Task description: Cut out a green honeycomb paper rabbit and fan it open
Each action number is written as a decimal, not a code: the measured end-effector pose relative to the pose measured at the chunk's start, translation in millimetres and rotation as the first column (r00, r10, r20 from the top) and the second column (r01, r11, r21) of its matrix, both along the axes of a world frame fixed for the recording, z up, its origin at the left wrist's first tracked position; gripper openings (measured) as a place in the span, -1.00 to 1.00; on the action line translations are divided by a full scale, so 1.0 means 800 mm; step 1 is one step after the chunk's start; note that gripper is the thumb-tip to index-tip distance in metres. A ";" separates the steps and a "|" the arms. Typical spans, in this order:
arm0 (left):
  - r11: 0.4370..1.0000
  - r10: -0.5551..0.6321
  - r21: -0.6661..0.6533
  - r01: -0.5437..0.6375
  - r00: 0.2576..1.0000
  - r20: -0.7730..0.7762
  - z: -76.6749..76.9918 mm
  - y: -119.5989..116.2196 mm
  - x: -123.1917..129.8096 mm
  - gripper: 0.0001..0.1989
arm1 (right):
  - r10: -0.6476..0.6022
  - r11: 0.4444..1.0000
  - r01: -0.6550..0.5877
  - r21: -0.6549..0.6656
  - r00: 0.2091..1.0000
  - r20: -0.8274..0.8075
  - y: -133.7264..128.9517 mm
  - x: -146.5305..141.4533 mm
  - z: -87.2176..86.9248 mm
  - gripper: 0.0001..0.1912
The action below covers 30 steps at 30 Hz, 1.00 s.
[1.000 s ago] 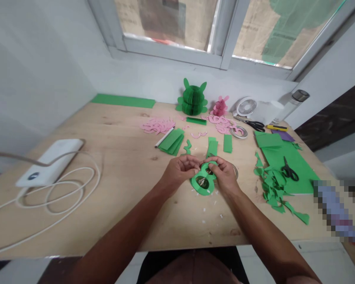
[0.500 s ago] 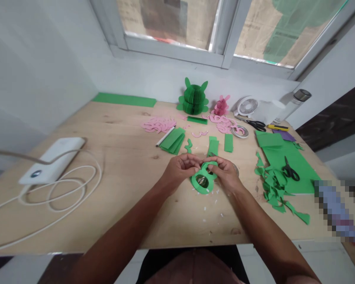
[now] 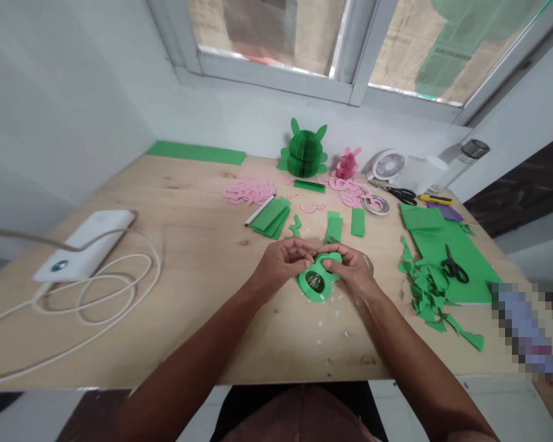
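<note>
Between my two hands is a green figure-eight paper cutout (image 3: 320, 293) with two round holes, seemingly in layers. My left hand (image 3: 283, 263) pinches its left edge by thumb and fingers. The upper ring is gripped by my right hand (image 3: 348, 265), whose thumb lies across the hole. Small white scraps (image 3: 336, 310) are scattered on the wood just below the cutout. Beyond my fingers lie green paper strips (image 3: 334, 226) and a wavy green piece (image 3: 295, 225). Part of a tape roll (image 3: 368, 265) shows behind my right hand.
Green scraps (image 3: 426, 291), black scissors (image 3: 454, 265) and green sheets (image 3: 470, 258) lie at right. Pink cutouts (image 3: 249, 192), a green honeycomb paper figure (image 3: 306, 153), a pink one (image 3: 347, 166) and a small fan (image 3: 388, 166) stand farther back. A white power bank (image 3: 85, 245) with looped cable is at left.
My right thumb has shifted slightly over the upper ring, covering more of its hole. The view has moved a little; both hands keep hold of the cutout.
</note>
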<state>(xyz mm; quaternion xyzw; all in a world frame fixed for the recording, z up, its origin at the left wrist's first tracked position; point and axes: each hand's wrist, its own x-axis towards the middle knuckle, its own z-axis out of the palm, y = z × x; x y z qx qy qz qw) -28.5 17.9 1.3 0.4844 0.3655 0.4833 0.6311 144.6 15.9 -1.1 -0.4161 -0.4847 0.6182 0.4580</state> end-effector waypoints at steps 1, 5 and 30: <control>1.000 -0.001 -0.002 0.001 1.000 0.001 0.000 0.000 0.000 -0.78 | -0.010 1.000 0.010 -0.003 1.000 0.011 0.000 0.000 0.000 -0.72; 0.999 -0.026 -0.022 0.026 1.000 0.010 0.000 -0.001 0.001 -0.77 | -0.059 0.998 0.058 0.014 0.997 0.053 0.001 0.000 -0.003 -0.79; 1.000 0.003 -0.009 -0.003 1.000 -0.002 0.005 0.000 0.000 -0.80 | 0.058 0.998 -0.060 -0.024 0.996 -0.068 0.003 0.006 0.000 -0.77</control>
